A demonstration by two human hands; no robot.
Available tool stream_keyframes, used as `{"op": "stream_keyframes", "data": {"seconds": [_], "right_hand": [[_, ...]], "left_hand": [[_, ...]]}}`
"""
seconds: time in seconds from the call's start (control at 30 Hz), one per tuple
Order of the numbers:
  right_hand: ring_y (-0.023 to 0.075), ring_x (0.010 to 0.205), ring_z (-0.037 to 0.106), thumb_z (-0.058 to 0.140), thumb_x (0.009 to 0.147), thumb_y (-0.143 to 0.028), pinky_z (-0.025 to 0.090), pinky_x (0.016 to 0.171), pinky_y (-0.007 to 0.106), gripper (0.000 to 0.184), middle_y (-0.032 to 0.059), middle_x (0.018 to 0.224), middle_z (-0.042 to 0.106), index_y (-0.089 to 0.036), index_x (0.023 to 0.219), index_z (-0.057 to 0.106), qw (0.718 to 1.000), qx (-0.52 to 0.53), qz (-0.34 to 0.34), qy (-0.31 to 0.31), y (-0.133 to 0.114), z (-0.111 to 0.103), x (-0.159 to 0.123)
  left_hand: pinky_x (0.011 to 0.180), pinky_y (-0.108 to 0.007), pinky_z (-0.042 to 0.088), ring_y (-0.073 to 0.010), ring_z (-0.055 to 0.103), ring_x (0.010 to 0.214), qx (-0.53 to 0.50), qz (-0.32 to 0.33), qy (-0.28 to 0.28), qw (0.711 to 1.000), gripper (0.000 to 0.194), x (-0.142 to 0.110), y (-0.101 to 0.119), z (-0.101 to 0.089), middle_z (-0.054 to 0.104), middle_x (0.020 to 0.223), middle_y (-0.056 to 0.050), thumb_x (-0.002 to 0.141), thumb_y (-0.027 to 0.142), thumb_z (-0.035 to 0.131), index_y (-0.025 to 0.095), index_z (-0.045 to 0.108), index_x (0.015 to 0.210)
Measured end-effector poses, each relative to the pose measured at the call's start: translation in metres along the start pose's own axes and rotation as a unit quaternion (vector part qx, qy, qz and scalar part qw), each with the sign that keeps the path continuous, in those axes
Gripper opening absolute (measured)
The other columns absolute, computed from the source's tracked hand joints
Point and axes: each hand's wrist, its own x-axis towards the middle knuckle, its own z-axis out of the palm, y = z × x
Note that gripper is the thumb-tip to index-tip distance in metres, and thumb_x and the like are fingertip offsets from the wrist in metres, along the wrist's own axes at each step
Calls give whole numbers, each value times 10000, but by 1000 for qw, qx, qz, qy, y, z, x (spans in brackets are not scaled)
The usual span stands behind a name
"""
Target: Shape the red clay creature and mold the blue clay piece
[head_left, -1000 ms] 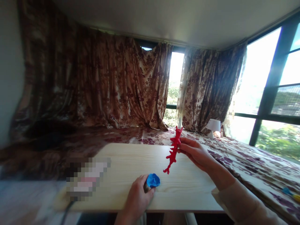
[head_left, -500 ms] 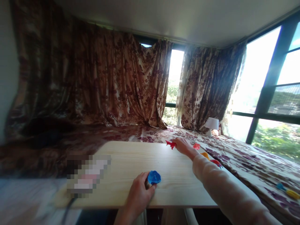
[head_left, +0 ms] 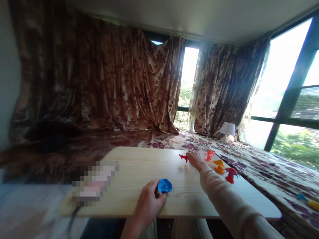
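Observation:
My left hand [head_left: 150,198] is wrapped round a blue flower-shaped piece [head_left: 164,185] with a wavy rim, near the table's front edge; its lower part is hidden behind my fingers. Across the table, my right hand [head_left: 195,159] is closed on a small red branching figure [head_left: 183,158], which sticks out to the left of the fingers. Just right of that hand stands a coral-red figure [head_left: 209,154]. Beside my right forearm are a yellow mushroom-shaped figure [head_left: 219,166] and a red domed figure with blue bits [head_left: 232,175].
The pale wooden table [head_left: 129,176] carries a blurred-out device [head_left: 94,182] with a black cable at left. A white lamp [head_left: 227,130] stands on the flowered cloth beyond. Blue and yellow items [head_left: 309,201] lie on the cloth at far right.
My right hand has drawn a little toward me with the red figure. The forearm has swung left, uncovering the yellow and red figures. My left hand stays on the blue piece.

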Motion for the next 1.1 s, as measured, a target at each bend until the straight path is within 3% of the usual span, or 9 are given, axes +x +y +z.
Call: {"op": "stream_keyframes", "data": {"seconds": [0.27,0.43,0.53,0.67,0.77,0.93,1.1], "right_hand": [[211,992,610,557,926,-301,525,832,410,290,86,1195,582,-167,1183,557,999,37,14,6,-5,7,2],[211,992,610,560,924,-301,525,832,408,292,89,1194,582,-163,1182,557,990,135,15,35,1,7,-2],[213,998,607,558,925,-303,522,836,418,294,84,1200,579,-167,1185,554,972,224,10,76,5,0,-20],[230,1063,591,517,925,-240,477,923,387,217,101,1156,631,-196,1099,639,913,383,-7,140,-15,1,-64],[218,917,664,466,924,-318,552,767,333,275,102,1041,697,-181,1041,674,840,519,-7,158,-56,16,-88],[213,746,695,357,918,-513,551,613,303,539,140,896,730,-103,1063,675,728,664,45,163,-109,36,-90],[190,704,664,439,881,-461,510,618,271,464,109,797,726,-96,947,717,684,713,50,147,-113,34,-93]], "left_hand": [[868,-322,477,-226,635,932,-1,1,1,1000,280,1,1,-1,697,961,-63,712,211,598,199,662,984],[868,-338,479,-230,640,912,-2,6,4,1000,261,1,2,-1,703,943,-67,707,203,596,189,672,956],[869,-333,487,-228,649,922,-13,4,6,1000,279,1,0,-1,709,968,-71,713,213,595,183,669,980],[881,-320,491,-225,657,950,-29,-1,11,1000,295,2,-3,0,718,1008,-70,717,235,604,185,664,1002],[905,-327,485,-231,651,988,-32,-2,19,999,306,4,-5,0,721,1041,-63,718,265,610,198,660,1013],[930,-370,482,-269,649,1004,-20,-13,38,999,379,9,-12,-1,721,1054,-102,707,369,602,162,647,1022],[942,-373,473,-273,633,1033,-12,-9,22,1000,419,13,-18,1,711,1078,-102,704,392,597,166,637,1054]]}}
